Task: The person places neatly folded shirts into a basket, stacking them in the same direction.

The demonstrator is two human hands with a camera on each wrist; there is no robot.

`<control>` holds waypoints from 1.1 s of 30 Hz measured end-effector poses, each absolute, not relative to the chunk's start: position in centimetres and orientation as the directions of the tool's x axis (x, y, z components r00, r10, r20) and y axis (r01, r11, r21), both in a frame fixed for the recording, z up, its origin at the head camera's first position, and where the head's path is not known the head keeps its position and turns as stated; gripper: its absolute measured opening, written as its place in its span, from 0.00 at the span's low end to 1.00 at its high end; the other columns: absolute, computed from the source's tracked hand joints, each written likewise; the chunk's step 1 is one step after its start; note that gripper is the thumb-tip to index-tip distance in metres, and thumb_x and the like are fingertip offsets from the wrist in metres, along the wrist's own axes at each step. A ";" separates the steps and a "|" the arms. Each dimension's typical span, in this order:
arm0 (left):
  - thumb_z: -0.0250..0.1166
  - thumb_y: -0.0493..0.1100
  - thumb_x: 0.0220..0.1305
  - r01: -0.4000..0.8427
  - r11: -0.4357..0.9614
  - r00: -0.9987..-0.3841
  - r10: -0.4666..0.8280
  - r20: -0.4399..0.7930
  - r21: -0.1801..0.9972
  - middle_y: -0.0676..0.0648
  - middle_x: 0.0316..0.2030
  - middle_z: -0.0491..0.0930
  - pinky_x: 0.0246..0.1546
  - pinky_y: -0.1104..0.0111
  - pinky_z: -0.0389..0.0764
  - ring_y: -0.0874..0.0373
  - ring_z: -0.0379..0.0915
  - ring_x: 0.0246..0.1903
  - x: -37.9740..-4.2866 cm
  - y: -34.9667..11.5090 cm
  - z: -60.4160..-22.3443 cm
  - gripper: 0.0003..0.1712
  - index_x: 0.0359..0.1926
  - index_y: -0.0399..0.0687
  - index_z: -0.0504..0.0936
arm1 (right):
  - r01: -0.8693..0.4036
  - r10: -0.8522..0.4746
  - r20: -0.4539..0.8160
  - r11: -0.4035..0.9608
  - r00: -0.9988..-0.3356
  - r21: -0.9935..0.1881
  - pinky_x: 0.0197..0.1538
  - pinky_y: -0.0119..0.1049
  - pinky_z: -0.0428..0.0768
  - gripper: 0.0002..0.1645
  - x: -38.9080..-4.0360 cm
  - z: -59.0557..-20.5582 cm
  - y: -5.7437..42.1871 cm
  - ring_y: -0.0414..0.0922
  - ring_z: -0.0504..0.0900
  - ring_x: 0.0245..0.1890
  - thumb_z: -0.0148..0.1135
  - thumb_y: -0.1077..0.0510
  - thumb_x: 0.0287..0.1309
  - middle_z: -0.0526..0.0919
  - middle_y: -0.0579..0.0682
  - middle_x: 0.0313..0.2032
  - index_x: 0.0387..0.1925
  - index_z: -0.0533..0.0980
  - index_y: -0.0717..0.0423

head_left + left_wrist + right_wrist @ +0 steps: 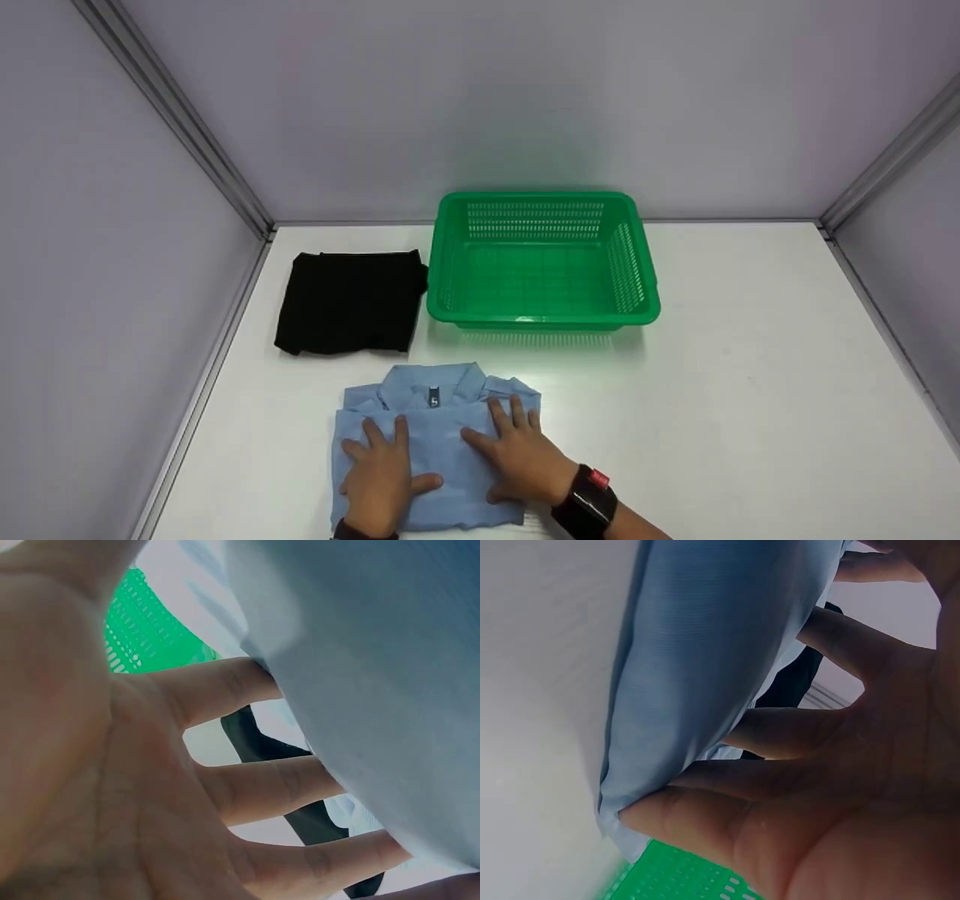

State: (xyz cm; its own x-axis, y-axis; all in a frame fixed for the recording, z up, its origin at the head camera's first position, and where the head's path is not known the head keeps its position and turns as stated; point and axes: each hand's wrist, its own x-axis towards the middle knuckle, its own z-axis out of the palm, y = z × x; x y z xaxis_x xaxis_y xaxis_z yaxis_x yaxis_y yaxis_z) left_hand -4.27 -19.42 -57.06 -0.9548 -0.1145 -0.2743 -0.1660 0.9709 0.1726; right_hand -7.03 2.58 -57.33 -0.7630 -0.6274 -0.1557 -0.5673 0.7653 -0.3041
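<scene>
A light blue shirt [439,450] is lying near six o'clock on the table [750,390], folded into a rough rectangle. Its woven cloth is looking smooth and thin, with soft creases; in the wrist views its layers are bulging into a rounded edge. The pointed collar [409,382] is facing twelve o'clock, and a small dark label [434,397] is showing inside it.

The left hand [379,480] is resting on the shirt's nine o'clock half, its fingers spreading apart and its thumb pointing toward three o'clock. The right hand [521,459] is touching the three o'clock half, its fingers fanning toward eleven o'clock, apart and clamping nothing. A black wristband [585,504] with a red tag [599,478] is circling the right wrist.

At one o'clock from the shirt, a green plastic basket [544,321] is standing upright, its rounded rectangular rim framing slotted walls. At eleven o'clock, a matte black folded cloth [349,300] is lying flat, forming an uneven four-sided shape just beside the basket; whether they are touching, this view is not settling. The white tabletop is reflecting light with a faint sheen.
</scene>
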 end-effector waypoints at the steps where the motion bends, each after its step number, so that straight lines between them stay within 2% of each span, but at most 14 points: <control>1: 0.82 0.72 0.40 -0.160 0.973 -0.957 -0.111 -0.269 0.165 0.16 0.69 0.62 0.27 0.27 0.81 0.08 0.60 0.62 -4.3 -19.3 -57.1 0.66 0.74 0.40 0.71 | -0.559 -0.623 -0.158 0.768 -0.766 -0.313 0.65 0.76 0.73 0.57 -7.0 -57.3 2.7 0.81 0.61 0.73 0.87 0.39 0.39 0.63 0.73 0.76 0.74 0.74 0.39; 14: 0.81 0.75 0.37 -0.101 0.988 -0.972 -0.073 -0.222 0.119 0.18 0.69 0.65 0.27 0.28 0.82 0.09 0.63 0.62 -4.6 -16.4 -57.3 0.67 0.74 0.42 0.74 | -0.504 -0.597 -0.180 0.775 -0.782 -0.381 0.66 0.80 0.67 0.57 -6.5 -57.3 5.6 0.83 0.56 0.75 0.88 0.42 0.39 0.60 0.75 0.77 0.74 0.74 0.42; 27: 0.79 0.79 0.32 -0.038 0.998 -0.991 -0.032 -0.130 0.046 0.19 0.66 0.71 0.23 0.35 0.84 0.14 0.70 0.59 -4.3 -14.2 -57.3 0.68 0.72 0.44 0.77 | -0.486 -0.582 -0.171 0.780 -0.795 -0.393 0.63 0.81 0.69 0.57 -6.2 -57.3 8.0 0.84 0.57 0.74 0.89 0.44 0.38 0.61 0.76 0.76 0.73 0.74 0.43; 33: 0.80 0.79 0.30 -0.035 0.999 -0.993 -0.031 -0.112 0.034 0.20 0.65 0.73 0.22 0.35 0.84 0.15 0.72 0.58 -4.2 -13.2 -57.5 0.68 0.70 0.44 0.79 | -0.475 -0.578 -0.196 0.786 -0.792 -0.397 0.63 0.81 0.69 0.56 -6.1 -57.4 8.8 0.84 0.57 0.74 0.89 0.44 0.41 0.60 0.75 0.77 0.74 0.74 0.44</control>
State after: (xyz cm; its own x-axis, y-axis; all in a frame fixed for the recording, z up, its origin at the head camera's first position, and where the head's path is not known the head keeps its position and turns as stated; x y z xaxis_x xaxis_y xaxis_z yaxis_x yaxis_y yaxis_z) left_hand -4.23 -13.23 -57.50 -0.9933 -0.0309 -0.1116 -0.0348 0.9988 0.0335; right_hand -6.07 8.83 -57.41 -0.7922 -0.5779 -0.1961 -0.4749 0.7855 -0.3968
